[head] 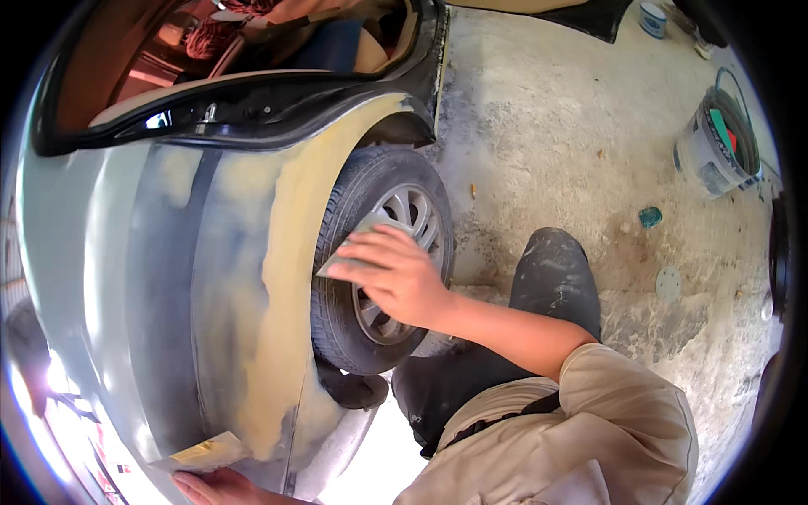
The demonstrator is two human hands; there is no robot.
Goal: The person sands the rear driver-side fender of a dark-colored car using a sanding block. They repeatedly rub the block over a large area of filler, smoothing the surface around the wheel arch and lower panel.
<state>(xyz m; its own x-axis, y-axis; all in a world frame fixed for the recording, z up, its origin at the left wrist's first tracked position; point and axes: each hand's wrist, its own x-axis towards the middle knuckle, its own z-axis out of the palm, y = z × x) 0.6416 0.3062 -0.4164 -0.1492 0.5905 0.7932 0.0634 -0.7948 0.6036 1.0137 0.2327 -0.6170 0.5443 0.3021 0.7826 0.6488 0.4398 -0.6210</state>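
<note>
The wheel arch of a car fender [287, 221] bears beige body filler with sanded grey patches beside it. My right hand [404, 271] is closed on a thin, flat, greyish putty spreader [328, 265], over the tyre [344, 196] and alloy wheel [413, 208]. At the bottom left my left hand [218, 487] grips a flat plate or spreader [218, 451] with yellowish putty on it, near the lower part of the fender. Its palm is partly cut off by the frame's bottom edge.
Dark open bodywork with a black rim [252, 113] lies above the fender. On the concrete floor [530, 126] are a bucket [707, 151] holding green and red items, a green piece [650, 218], a round perforated disc [668, 284] and a small tub [652, 20]. Part of another person's shoe [702, 49] shows top right.
</note>
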